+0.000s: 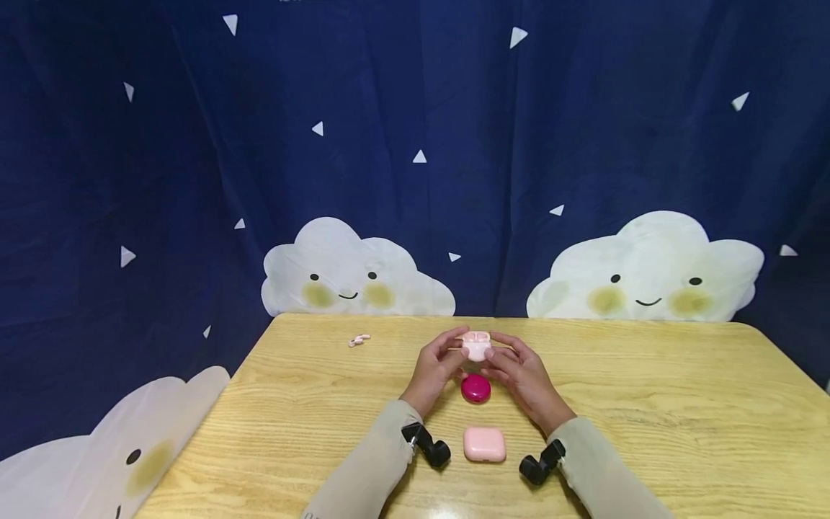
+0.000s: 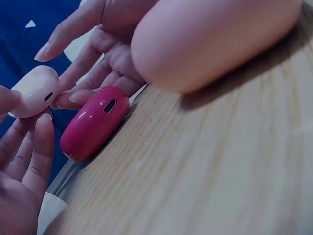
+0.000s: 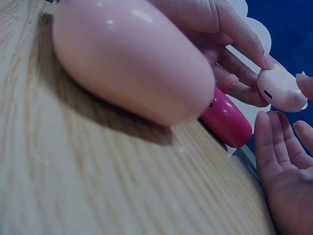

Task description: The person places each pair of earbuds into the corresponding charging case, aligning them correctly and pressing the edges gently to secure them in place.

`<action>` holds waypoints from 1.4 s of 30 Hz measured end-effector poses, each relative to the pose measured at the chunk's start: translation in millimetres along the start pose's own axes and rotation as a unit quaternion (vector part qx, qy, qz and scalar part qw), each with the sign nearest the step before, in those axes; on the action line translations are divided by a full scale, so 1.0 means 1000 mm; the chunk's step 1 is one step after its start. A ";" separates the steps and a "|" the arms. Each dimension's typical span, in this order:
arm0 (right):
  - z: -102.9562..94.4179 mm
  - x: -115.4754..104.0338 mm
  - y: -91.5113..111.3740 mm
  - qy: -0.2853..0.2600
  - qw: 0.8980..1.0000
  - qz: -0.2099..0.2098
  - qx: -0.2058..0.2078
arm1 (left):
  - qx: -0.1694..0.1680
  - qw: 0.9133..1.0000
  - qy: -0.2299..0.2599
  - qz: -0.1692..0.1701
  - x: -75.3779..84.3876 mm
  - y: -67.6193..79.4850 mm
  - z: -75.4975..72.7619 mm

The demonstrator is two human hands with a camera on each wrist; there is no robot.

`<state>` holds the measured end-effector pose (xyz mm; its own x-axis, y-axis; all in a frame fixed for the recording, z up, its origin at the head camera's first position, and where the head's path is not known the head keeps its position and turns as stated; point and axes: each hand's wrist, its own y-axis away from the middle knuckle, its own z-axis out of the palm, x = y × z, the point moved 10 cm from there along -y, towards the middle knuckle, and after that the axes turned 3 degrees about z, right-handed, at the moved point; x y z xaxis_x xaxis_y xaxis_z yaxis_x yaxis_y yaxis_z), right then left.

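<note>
- Left hand (image 1: 433, 369) and right hand (image 1: 527, 379), fingers part-curved, pinch a small glossy pale-pink plastic case (image 1: 476, 350), far-centre over the pale wooden table (image 1: 648, 404).
- Best held steadily, clear of the shiny round magenta case (image 1: 476, 389) nearer.

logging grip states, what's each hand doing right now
Left hand: holding the small pale pink case.
Right hand: holding that same case.
</note>
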<state>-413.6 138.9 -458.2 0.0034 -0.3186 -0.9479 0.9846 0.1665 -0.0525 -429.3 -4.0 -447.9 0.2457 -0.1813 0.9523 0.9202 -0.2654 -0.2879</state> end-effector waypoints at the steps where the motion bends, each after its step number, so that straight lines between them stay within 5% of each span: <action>1: -0.001 0.001 0.000 0.002 1.000 0.000 0.003 | -0.002 1.000 0.000 0.003 0.000 0.000 0.000; 42: -0.004 0.004 -0.001 0.089 0.995 0.010 0.036 | -0.023 0.999 -0.016 0.016 0.013 0.002 0.005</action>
<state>-415.6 140.6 -463.2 -0.0007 -0.1438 -0.9896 0.9946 0.1022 -0.0156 -422.2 -1.9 -435.4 0.2854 -0.1603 0.9449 0.8970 -0.3025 -0.3222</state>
